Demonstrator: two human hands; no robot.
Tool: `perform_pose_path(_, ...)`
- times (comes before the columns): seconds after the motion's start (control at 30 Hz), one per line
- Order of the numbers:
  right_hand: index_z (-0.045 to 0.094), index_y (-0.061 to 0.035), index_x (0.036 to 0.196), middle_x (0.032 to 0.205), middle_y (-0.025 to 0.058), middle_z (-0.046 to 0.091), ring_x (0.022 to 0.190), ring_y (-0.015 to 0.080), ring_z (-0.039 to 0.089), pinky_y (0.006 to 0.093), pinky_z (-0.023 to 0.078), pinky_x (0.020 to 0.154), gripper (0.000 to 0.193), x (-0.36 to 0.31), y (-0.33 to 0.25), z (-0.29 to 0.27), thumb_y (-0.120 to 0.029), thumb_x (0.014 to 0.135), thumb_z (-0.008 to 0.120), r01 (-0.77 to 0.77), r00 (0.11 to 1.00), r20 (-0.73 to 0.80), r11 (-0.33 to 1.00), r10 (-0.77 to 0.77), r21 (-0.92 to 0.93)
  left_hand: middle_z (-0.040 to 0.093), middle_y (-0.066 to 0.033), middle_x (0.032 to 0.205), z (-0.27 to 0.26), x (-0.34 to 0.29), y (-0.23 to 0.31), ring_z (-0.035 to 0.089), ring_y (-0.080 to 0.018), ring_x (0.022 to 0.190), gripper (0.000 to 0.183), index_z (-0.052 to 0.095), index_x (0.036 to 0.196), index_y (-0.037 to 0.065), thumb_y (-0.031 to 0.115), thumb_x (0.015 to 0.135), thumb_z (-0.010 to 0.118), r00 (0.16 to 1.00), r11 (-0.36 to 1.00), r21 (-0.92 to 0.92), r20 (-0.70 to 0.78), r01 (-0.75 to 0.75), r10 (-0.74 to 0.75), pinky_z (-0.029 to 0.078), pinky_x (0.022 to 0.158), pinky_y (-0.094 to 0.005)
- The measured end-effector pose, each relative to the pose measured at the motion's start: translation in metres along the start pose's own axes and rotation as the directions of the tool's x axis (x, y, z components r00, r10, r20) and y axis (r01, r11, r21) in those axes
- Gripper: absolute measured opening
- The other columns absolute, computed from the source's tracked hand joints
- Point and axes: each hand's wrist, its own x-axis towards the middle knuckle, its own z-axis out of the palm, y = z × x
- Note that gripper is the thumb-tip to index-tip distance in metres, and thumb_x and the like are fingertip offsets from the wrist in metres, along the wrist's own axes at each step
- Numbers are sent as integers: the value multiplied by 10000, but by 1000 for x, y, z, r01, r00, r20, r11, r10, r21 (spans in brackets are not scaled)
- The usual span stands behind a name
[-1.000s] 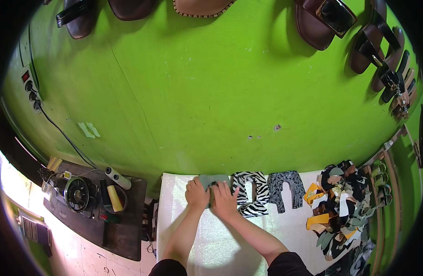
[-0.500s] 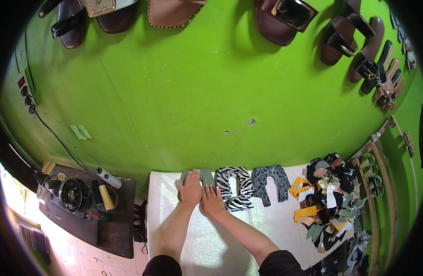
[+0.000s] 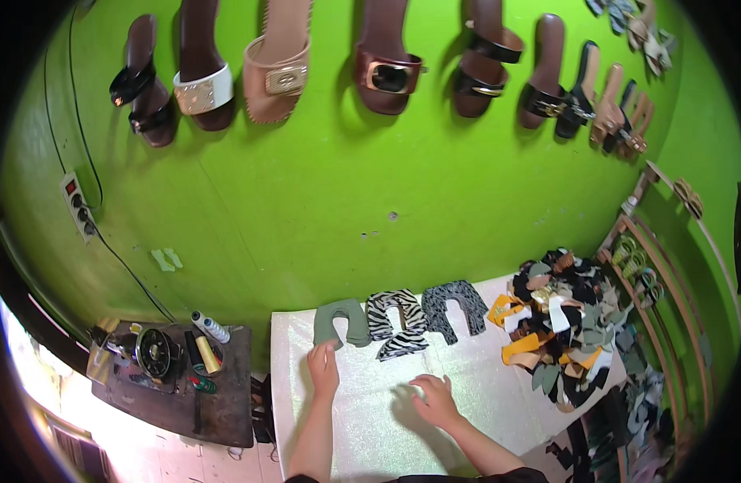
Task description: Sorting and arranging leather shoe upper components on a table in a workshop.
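Note:
A stack of green U-shaped pieces [image 3: 331,311] lies at the back left of the white table, its curve toward the wall. My left hand [image 3: 324,372] is at the lower end of the stack's left leg, fingers loosely bent and fingertips near or on it. Beside the stack sit zebra-striped pieces [image 3: 399,301], with another striped piece across their lower side. Grey-and-black patterned U-shaped pieces [image 3: 457,302] come after them on the right. My right hand [image 3: 436,401] hovers over the white tabletop, fingers apart and holding nothing.
A heap of cut scraps [image 3: 559,322] in several colours covers the table's right end. On the left, a dark sewing table [image 3: 225,410] carries a machine with a handwheel [image 3: 157,354] and thread cones [image 3: 211,327]. Sandals [image 3: 390,76] hang on the green wall; a wooden rack [image 3: 668,282] stands right.
Both hands have come off the pieces' top toward me; my right hand has moved right and lifted away. The view has tilted up and turned, showing more sandals.

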Motion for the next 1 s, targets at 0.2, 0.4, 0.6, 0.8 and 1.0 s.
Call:
perform_pose_path(0.2,617,-88,828,876,68,613,879,253,562,394,355,815,113,-73,26,-30,-191,783,634,-93,935,-337,994,107,58,588,-93,816,-18,-112,23,552,-217,809,82,612,806,1,83,813,616,994,994,38,-21,107,-106,422,768,-322)
perform_pose_path(0.4,588,-64,694,770,58,610,766,242,559,370,345,779,153,-91,40,-75,-176,788,634,-71,907,-411,995,91,63,560,-71,860,15,-151,58,526,-177,817,260,569,938,3,49,716,698,983,983,-28,-20,182,-183,422,777,-310)
perform_pose_path(0.6,600,-98,765,853,44,609,898,232,548,487,285,926,103,-106,72,-124,-195,789,624,-96,905,-410,993,116,68,519,-50,841,76,-144,117,500,-118,772,260,531,981,3,18,749,648,990,980,-140,10,142,-142,416,747,-257)
perform_pose_path(0.8,605,-129,817,896,27,598,990,221,530,588,210,983,72,-127,153,-200,-128,745,612,-265,871,-474,938,133,-224,527,-32,789,160,-185,162,495,-92,720,216,538,979,-3,4,776,613,987,957,-242,34,162,-158,417,711,-231)
perform_pose_path(1.0,615,-115,878,935,37,602,996,246,533,597,199,988,161,-127,265,-293,-80,730,563,-407,779,-610,858,146,-314,537,-26,766,235,-212,200,498,-91,708,183,557,952,-6,1,777,607,979,957,-247,172,151,-110,423,696,-233)
